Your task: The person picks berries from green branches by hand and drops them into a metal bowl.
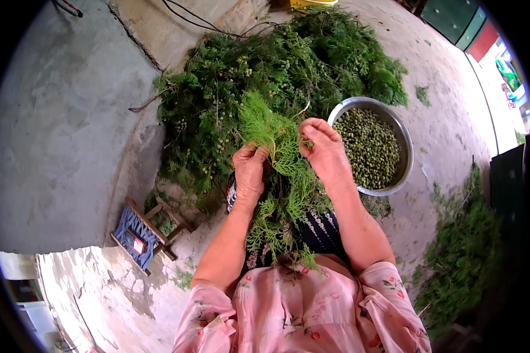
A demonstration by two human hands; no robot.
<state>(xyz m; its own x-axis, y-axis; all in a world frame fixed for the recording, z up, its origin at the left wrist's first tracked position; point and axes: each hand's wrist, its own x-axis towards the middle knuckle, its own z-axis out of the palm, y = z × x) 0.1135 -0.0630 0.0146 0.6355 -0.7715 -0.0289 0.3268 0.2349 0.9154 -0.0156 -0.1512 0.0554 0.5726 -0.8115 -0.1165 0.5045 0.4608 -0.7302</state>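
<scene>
My left hand grips a leafy green conifer branch, whose flat sprays hang down over my lap. To its right my right hand has its thumb and fingertips pinched together on a small green bit at the branch's side; what exactly is between them is partly hidden. Just beyond that hand stands a round metal basin holding many small green cones. A large heap of cut conifer branches, some bearing pale green cones, lies in front of me.
A small wooden stool with blue woven strips stands at the lower left, a small printed object on it. A second pile of greenery lies at the right. A concrete block borders the left. Dark cables and a yellow container are at the top.
</scene>
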